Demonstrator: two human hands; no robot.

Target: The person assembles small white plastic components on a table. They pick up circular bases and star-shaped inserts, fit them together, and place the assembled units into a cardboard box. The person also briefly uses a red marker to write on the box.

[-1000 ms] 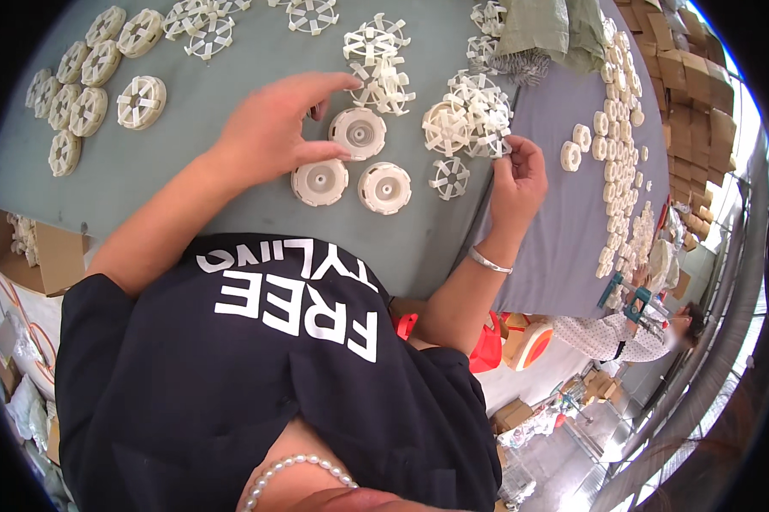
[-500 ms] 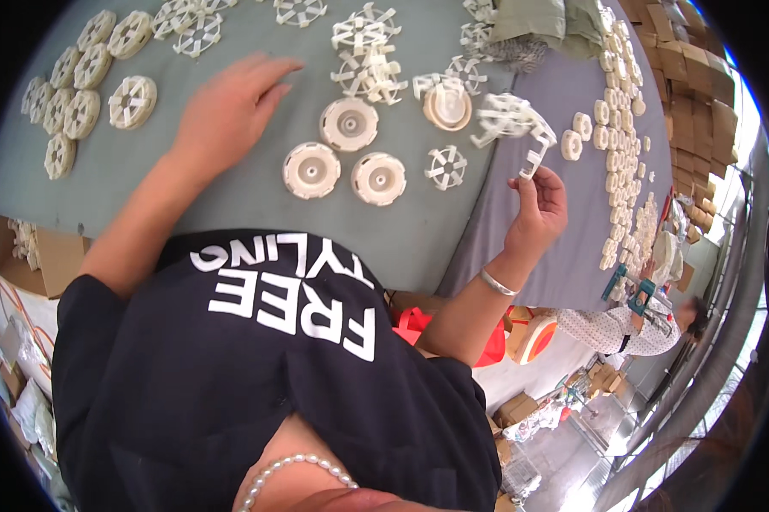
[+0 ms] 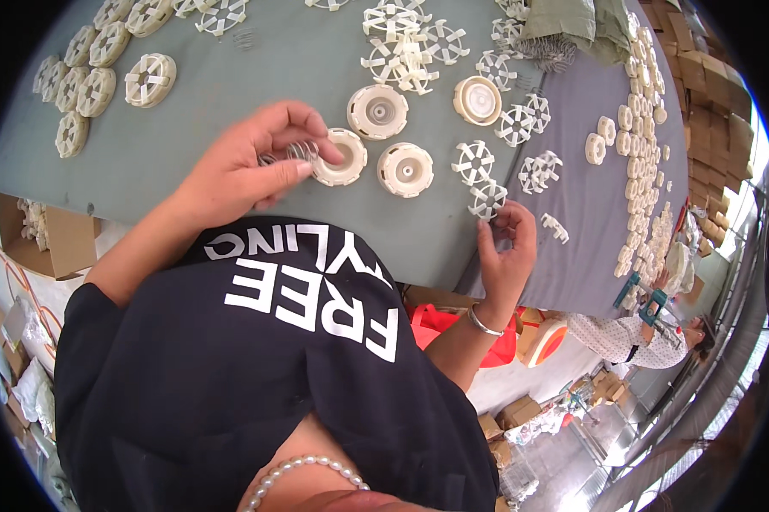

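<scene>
My left hand [image 3: 248, 162] is closed around several metal coil springs [image 3: 301, 151], its fingertips over the left one of three round cream plastic housings [image 3: 344, 171]. Another housing [image 3: 406, 170] stands to its right, showing a bare hub. The far housing [image 3: 378, 112] appears to have a coil inside. My right hand [image 3: 510, 247] pinches the near edge of a white spoked ring [image 3: 488, 201] at the boundary of the two table covers. A second spoked ring [image 3: 474, 162] lies just beyond, touching or nearly touching it.
Stacked white spoked rings [image 3: 401, 60] and a round cream cap [image 3: 478, 101] lie farther off. Finished-looking round assemblies [image 3: 150, 80] sit at left. White pieces [image 3: 539, 172] rest on the purple-grey cloth. Rows of cream parts [image 3: 636, 162] line the far right, where a person works.
My left hand has come nearer and right, now with springs in it. My right hand has released a raised cluster of white pieces and lowered to a spoked ring. The whole view has shifted slightly.
</scene>
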